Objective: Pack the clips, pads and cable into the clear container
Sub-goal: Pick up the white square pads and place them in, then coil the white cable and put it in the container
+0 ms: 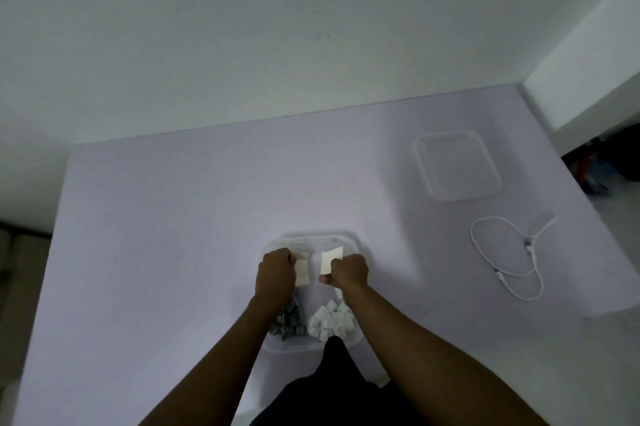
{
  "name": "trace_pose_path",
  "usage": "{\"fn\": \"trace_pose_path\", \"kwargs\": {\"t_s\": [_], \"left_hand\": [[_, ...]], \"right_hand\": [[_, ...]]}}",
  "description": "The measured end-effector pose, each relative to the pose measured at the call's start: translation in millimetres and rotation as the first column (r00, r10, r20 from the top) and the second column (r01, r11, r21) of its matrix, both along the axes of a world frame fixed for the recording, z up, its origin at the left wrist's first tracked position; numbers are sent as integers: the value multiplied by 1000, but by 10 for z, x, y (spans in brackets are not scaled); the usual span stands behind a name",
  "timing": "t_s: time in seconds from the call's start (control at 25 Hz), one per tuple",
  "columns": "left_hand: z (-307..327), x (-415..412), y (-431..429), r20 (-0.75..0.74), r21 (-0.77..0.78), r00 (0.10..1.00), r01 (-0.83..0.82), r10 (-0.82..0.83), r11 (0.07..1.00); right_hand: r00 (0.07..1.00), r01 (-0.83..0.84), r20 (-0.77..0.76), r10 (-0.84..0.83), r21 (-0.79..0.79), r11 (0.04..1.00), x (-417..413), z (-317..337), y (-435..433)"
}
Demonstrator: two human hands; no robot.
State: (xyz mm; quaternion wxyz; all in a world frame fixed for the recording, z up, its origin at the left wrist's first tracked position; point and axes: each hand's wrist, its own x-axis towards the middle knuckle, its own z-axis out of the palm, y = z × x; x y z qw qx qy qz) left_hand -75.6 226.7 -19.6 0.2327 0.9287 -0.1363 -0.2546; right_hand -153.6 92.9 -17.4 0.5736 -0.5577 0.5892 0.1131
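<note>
**Both hands over the clear container, a pale pad strip in each**

Dark clothing [332, 387] at the bottom edge, nearest of all, with two bare forearms reaching forward from either side of it across the lilac table [166, 235]. Just beyond the clothing, clear container [311, 240], long side running away from the camera, near end partly hidden by the forearms. Inside at the near end, two heaps side by side: grey clips [289, 320] on the left, partly under the left forearm; small white pieces [330, 321] on the right, clips or pads, cannot tell which. Above the far half of the container, left hand [275, 275] clenched round left pad strip [302, 271], pale and upright, showing past the fingers toward the middle. Right hand [349, 273] likewise curled, pinching right pad strip [330, 258], tilted, top corner leaning right. Strips close together but apart, a narrow gap between. Whether either strip touches the container floor: cannot tell. Well off to the right on the table, white cable [509, 261] lying in loose loops, plugs near the middle of the tangle, untouched and outside the container. Farther back, clear lid [457, 165] flat on the table, apart from cable and container. Behind the table, plain pale wall [242, 27]; dark clutter [609, 162] at the far right edge
</note>
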Motion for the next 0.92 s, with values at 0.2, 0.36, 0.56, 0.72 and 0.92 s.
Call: {"fn": "trace_pose_path", "kwargs": {"t_s": [0.2,0.36,0.56,0.72,0.92], "left_hand": [[-158,13,-149,-37,0,999,36,-36,999],[-163,-4,-257,-74,18,997,32,-31,999],[176,-88,-442,39,100,999,33,-38,994],[430,-160,-732,135,-97,990,57,-43,994],[518,-447,-1549,47,-252,973,229,-224,940]], "right_hand": [[983,-181,-61,174,-142,973,-1,59,-56],[962,-274,-73,265,-220,936,-156,31,-138],[990,7,136,39,-323,947,-326,48,-355],[990,-10,118,71,-452,892,-569,19,-811],[986,160,33,-164,-466,870,-1298,-267,-1708]]}}
